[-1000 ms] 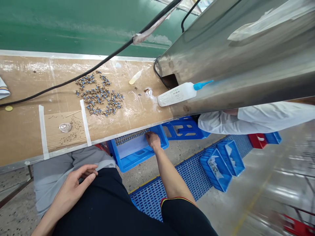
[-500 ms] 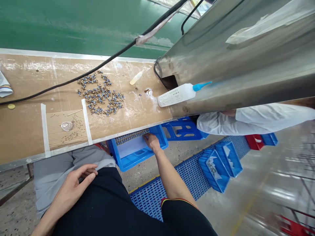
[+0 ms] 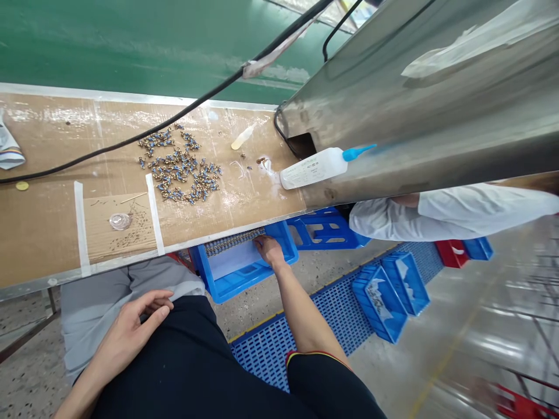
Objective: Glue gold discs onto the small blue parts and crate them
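My right hand (image 3: 269, 251) reaches into a blue plastic bin (image 3: 238, 291) below the table edge. Its fingers are closed at the right end of a row of small blue-and-brass parts (image 3: 233, 240), lined up along the bin's far side. What the fingertips pinch is hidden. White sheet (image 3: 233, 262) covers the bin floor in front of the row. My left hand (image 3: 133, 326) lies empty over my lap, its fingers loosely bent and the thumb apart. On the table is a loose pile of similar blue-and-brass parts (image 3: 183, 171).
A white bottle (image 3: 314, 169) with a blue nozzle lies near the metal housing (image 3: 437, 116). A black cable (image 3: 174, 119) crosses above the cardboard-covered table (image 3: 39, 233). Taped cardboard holds a small clear dish (image 3: 119, 221). A person's white sleeve (image 3: 458, 212) shows at right, above blue bins (image 3: 379, 302).
Both hands keep the same pose, the right one still at the end of the row in the bin. Only the view has shifted very slightly.
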The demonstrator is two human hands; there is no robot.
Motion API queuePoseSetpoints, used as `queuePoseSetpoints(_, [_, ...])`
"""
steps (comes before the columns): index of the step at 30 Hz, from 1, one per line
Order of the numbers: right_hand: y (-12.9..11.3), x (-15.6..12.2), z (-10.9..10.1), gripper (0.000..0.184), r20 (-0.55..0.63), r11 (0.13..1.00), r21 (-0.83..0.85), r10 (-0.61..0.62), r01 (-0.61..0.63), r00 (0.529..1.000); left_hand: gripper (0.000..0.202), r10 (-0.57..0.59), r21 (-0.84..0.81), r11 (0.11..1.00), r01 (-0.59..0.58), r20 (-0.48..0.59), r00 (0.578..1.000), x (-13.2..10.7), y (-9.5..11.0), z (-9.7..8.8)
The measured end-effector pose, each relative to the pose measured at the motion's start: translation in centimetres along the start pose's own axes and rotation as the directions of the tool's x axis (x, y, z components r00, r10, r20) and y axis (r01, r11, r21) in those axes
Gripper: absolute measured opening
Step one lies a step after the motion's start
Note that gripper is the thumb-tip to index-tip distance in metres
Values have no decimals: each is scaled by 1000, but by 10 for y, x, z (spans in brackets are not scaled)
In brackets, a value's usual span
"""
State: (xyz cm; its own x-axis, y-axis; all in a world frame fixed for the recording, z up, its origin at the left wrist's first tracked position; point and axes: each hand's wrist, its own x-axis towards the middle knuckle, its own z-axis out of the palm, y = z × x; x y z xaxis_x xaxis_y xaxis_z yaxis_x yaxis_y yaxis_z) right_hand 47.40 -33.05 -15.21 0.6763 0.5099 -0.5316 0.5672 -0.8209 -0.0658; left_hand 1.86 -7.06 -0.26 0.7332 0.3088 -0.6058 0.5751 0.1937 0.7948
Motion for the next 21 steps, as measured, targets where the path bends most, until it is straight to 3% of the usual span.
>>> queuePoseSetpoints(3, [-10, -10, -19, 36, 45, 998, 59, -5, 2, 999, 46, 7, -25, 1000, -7, -8, 1000, 0, -5, 0])
queuePoseSetpoints(7, [-29, -38, -65, 34, 190, 980, 188, -104, 68, 976, 46, 16, -65, 998, -16, 10, 1000, 1, -9, 1])
queuePoseSetpoints(11, [-77, -77, -123, 47, 343, 873, 438, -382, 214, 858, 45, 22, -73, 997, -20, 19, 1000, 3, -7, 1])
queuePoseSetpoints(13, [-120, -87, -149, 41, 190, 707, 609, -570, 359, 800, 44, 33, -67, 997, -31, 25, 999, 4, -4, 0])
queuePoseSetpoints(15, [-169, -85, -165, 28, -113, 621, 559, -600, 550, 792, 44, 54, -59, 997, -53, 22, 998, 3, 0, -2])
queuePoseSetpoints(16, [-192, -79, -169, 23, -259, 625, 478, -572, 618, 779, 44, 66, -57, 996, -65, 15, 998, 2, 1, -4])
queuePoseSetpoints(18, [-232, -61, -169, 18, -439, 664, 316, -531, 678, 725, 44, 73, -52, 996, -74, -17, 997, -2, 1, -9])
queuePoseSetpoints(21, [-266, -37, -161, 16, -472, 699, 180, -556, 692, 684, 47, 44, -64, 997, -50, -99, 994, -9, -6, -20])
